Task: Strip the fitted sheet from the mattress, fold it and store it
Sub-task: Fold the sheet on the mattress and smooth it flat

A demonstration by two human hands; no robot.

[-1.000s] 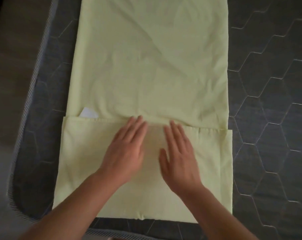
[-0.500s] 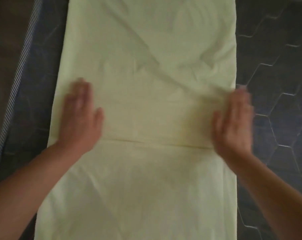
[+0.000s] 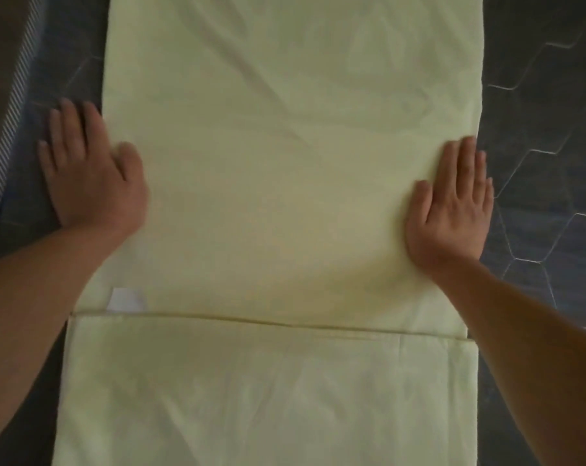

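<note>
Left hand (image 3: 93,176) and right hand (image 3: 453,203) lie flat, fingers straight, at the sheet's (image 3: 284,163) sides; sweep creases toward the mattress's (image 3: 537,146) side edges.

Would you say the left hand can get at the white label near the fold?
Probably yes: the white label lies in plain view on the fitted sheet, beside the left forearm, and the left hand, flat at the sheet's left edge, need only draw back toward it.

Setting: home bedroom. Evidence: dark quilted mattress (image 3: 537,122) with hexagon stitching and striped edge piping (image 3: 14,105); pale yellow sheet (image 3: 284,163) spread flat on it; dim light.
</note>
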